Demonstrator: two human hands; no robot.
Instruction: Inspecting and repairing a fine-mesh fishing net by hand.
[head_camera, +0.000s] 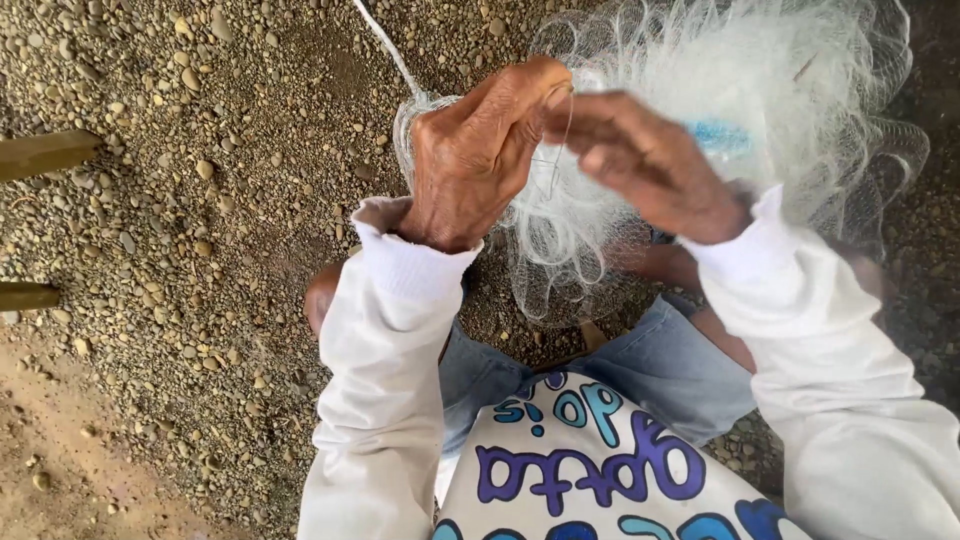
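A pale, fine-meshed fishing net (760, 80) is bunched up in front of me and hangs over my lap. My left hand (480, 155) pinches a strand of the net between thumb and fingers at its upper left edge. Close beside it, my right hand (650, 165) is blurred and grips the mesh too; a thin thread runs between the two hands. A small blue object (720, 135) shows through the net just beyond my right hand; what it is cannot be made out. A white cord (385, 45) leads from the net up and away.
Gravel and small pebbles (200, 180) cover the ground, giving way to bare dirt (70, 470) at the lower left. Two wooden pieces (45, 152) jut in from the left edge. My knees in blue denim shorts (660, 365) sit under the net.
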